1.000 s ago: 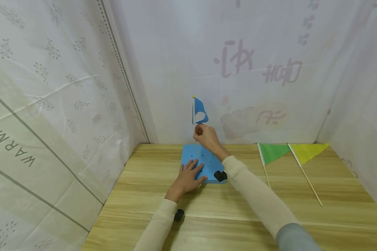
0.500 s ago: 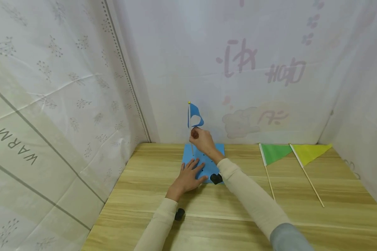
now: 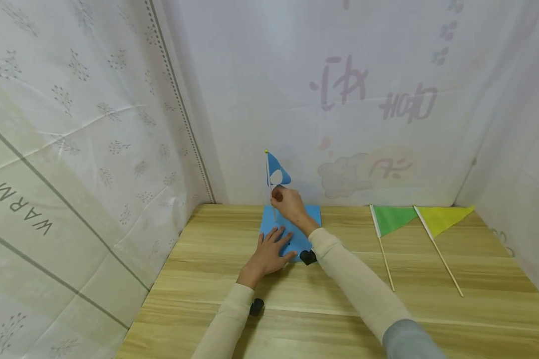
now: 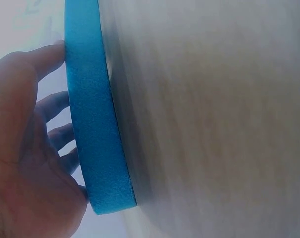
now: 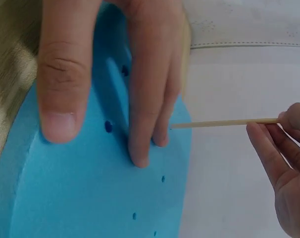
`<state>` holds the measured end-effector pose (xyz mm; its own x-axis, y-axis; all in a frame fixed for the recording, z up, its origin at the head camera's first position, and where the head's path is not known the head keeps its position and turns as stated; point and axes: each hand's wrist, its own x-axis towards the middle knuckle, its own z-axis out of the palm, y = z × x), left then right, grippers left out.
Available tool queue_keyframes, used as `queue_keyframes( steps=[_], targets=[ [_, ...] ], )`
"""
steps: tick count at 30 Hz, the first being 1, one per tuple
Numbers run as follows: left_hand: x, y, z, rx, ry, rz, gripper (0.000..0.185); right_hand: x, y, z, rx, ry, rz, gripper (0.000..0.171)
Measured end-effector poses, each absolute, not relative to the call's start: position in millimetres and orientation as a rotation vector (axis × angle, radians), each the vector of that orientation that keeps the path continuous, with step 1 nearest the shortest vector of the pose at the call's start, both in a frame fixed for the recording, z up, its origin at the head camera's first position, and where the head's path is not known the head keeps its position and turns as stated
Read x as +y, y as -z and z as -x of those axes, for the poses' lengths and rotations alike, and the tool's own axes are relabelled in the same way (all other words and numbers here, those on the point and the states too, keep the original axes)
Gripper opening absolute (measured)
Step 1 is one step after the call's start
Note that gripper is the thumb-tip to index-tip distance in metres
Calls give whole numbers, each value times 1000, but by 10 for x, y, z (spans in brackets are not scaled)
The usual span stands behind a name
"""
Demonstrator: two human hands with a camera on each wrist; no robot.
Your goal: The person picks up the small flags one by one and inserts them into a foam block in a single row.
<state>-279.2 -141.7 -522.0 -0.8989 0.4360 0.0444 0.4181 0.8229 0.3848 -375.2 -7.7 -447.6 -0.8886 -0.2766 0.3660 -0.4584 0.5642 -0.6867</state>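
Pinching the thin wooden stick of a small blue flag [image 3: 277, 172], the right hand [image 3: 288, 204] holds it upright with its tip at the far edge of a blue foam board [image 3: 302, 215] on the wooden table [image 3: 431, 319]. The left hand [image 3: 269, 254] presses flat, fingers straight, on the board's near part.

White printed sheets [image 3: 94, 99] surround wooden table [image 3: 431, 319].
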Motion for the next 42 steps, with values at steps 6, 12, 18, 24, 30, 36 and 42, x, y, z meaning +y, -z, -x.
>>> queue_keyframes(
  steps=[6, 12, 18, 24, 30, 36, 42],
  targets=[
    [-1411, 5240, 2813, 2966, -579, -690, 65, -99, 4499, 3760, -2586, -1231, -608, 16],
    [-1414, 5244, 2809, 2966, -578, -688, 65, -95, 4512, 3761, -2600, -1235, -604, 20],
    [-1417, 5243, 2807, 2965, -585, -697, 66, -63, 4529, 3747, -2604, -1244, -594, 24],
    [-1409, 5242, 2808, 2963, -582, -689, 67, 39, 4534, 3734, -2595, -1267, -567, 21],
    [-1401, 5257, 2802, 2960, -578, -675, 67, 275, 4557, 3724, -2558, -1292, -570, 14],
    [-1393, 5257, 2800, 2967, -580, -668, 67, 688, 4618, 3666, -2566, -1304, -570, 13],
    [-1393, 5245, 2786, 2968, -576, -672, 68, 1185, 4670, 3562, -2612, -1204, -534, 14]
  ],
)
